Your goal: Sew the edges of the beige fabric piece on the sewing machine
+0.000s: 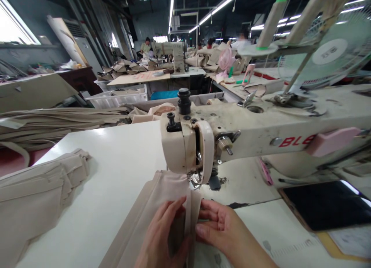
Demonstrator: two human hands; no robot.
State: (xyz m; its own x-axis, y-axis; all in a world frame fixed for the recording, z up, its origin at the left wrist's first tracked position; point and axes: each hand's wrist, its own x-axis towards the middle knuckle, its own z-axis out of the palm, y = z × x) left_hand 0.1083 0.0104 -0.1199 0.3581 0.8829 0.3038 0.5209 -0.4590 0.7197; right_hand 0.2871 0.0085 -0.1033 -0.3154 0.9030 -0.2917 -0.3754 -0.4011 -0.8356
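- Near the bottom edge of the scene, the left hand (162,237) is lying flat, fingers spread, pressing down on the beige fabric strip (150,214).
- Just to its right, the right hand (223,227) is pinching the strip's folded right edge between thumb and curled fingers.
- Running from the near edge up to the presser foot (197,181), the strip is lying on the white table (121,171).
- Above it, the cream sewing machine (232,132) is stretching off to the right.
- At the near left, a folded fabric pile (37,194) is resting on the table, well apart from the hands.
- To the right, a dark tablet (327,204) is lying flat.
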